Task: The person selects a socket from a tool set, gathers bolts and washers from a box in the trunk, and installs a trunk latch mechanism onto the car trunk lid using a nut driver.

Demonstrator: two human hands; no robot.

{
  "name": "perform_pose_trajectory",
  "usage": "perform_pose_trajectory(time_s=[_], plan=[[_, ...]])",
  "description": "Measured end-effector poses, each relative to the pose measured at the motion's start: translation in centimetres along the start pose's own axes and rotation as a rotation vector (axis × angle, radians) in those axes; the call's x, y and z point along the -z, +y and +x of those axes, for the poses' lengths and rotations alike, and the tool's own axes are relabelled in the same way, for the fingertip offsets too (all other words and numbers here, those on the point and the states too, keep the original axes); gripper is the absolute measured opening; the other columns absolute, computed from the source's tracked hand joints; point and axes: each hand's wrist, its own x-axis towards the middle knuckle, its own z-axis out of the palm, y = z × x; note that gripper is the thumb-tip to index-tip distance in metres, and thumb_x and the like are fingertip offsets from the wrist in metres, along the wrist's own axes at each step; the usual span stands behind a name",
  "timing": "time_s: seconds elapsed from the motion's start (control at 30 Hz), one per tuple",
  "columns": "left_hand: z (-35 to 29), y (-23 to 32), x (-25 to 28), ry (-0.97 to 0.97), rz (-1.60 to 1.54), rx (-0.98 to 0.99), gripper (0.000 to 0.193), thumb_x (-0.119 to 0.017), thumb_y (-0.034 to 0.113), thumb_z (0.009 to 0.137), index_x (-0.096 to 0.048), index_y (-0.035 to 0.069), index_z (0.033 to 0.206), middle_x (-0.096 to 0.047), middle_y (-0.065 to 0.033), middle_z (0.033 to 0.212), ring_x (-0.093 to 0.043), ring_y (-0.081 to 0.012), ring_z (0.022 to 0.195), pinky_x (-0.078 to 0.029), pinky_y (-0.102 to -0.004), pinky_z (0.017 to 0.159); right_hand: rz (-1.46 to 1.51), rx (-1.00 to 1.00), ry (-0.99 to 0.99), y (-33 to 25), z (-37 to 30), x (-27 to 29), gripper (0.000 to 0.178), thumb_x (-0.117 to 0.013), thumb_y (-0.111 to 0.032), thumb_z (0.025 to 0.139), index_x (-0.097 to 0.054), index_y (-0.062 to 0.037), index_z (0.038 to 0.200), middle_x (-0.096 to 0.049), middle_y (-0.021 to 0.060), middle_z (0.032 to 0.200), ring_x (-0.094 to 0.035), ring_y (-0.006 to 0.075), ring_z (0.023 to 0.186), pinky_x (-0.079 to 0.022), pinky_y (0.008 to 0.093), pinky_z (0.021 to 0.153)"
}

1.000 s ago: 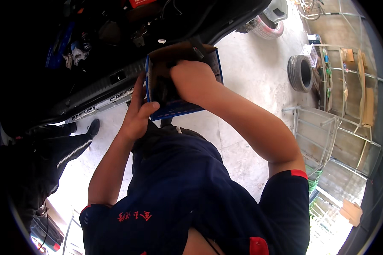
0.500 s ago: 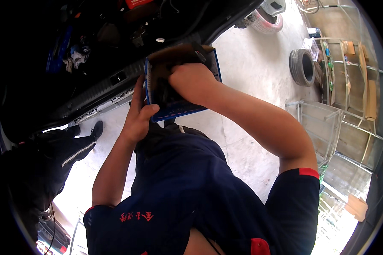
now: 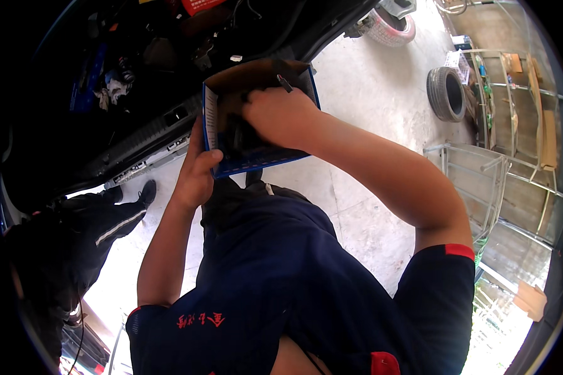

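Note:
An open cardboard box (image 3: pixel 211 117) with blue outer sides is held up in front of my body at the edge of the open car compartment. My left hand (image 3: pixel 197 178) grips its left side, thumb over the near corner. My right hand (image 3: pixel 281 117) is inside the box with its fingers curled; what they close on is hidden. A slim black piece (image 3: pixel 284 83) sticks up just behind the knuckles, and I cannot tell whether it is in that hand. Dark parts (image 3: pixel 234 134) lie in the shadow at the box's left.
A dark car compartment (image 3: pixel 169 115) with loose items and a red package (image 3: pixel 200 5) spans the upper left. Another person's leg (image 3: pixel 116 222) is at the left. Tyres (image 3: pixel 446 94), a metal frame (image 3: pixel 469 181) and shelving (image 3: pixel 513 94) stand at the right.
The box has shifted slightly left with both hands. My right hand stays in it, and the slim black piece now shows closer to the knuckles.

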Motion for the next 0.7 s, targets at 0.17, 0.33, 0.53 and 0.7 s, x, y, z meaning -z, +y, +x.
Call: perform_pose_trajectory(time_s=[0.17, 0.33, 0.53, 0.7], plan=[[-0.5, 1.3, 0.7, 0.008, 0.083, -0.018, 0.114, -0.068, 0.03, 0.077, -0.005, 0.005, 0.169, -0.032, -0.0225, 0.165, -0.033, -0.035, 0.153, -0.024, -0.0415, 0.126, 0.699, -0.149, 0.071, -0.2, -1.9, 5.8, 0.022, -0.066, -0.022, 0.096, -0.07, -0.0015, 0.102, -0.068, 0.0087, 0.084, -0.067, 0.0215, 0.07, -0.053, 0.0327, 0.061], [-1.3, 1.4, 1.3, 0.015, 0.196, -0.043, 0.115, -0.069, 0.034, 0.078, -0.005, 0.004, 0.168, -0.03, -0.0235, 0.165, -0.033, -0.0359, 0.153, -0.025, -0.0422, 0.126, 1.825, -0.318, -0.165, 0.8, -4.3, 7.3, 0.03, -0.062, -0.025, 0.1, -0.066, 0.0026, 0.109, -0.06, 0.0022, 0.082, -0.041, 0.0034, 0.06, -0.032, 0.0191, 0.048], [-1.3, 0.6, 1.2, -0.03, 0.153, -0.081, 0.114, -0.07, 0.037, 0.08, -0.007, 0.004, 0.168, -0.029, -0.0221, 0.167, -0.03, -0.0344, 0.155, -0.022, -0.0422, 0.127, 1.819, -0.292, 0.011, -0.3, -3.8, 7.6, 0.031, -0.056, -0.021, 0.102, -0.066, 0.0025, 0.12, -0.062, 0.0052, 0.093, -0.043, 0.0031, 0.065, -0.033, 0.0181, 0.049], [-1.5, 0.3, 0.6, -0.046, 0.117, -0.067, 0.112, -0.07, 0.035, 0.081, -0.007, 0.004, 0.168, -0.028, -0.0205, 0.167, -0.028, -0.0334, 0.155, -0.021, -0.0419, 0.127, 0.802, -0.171, 0.253, -1.1, -2.0, 5.5, 0.027, -0.049, -0.01, 0.094, -0.07, -0.0002, 0.107, -0.072, 0.0213, 0.094, -0.07, 0.0401, 0.084, -0.056, 0.0444, 0.082]])
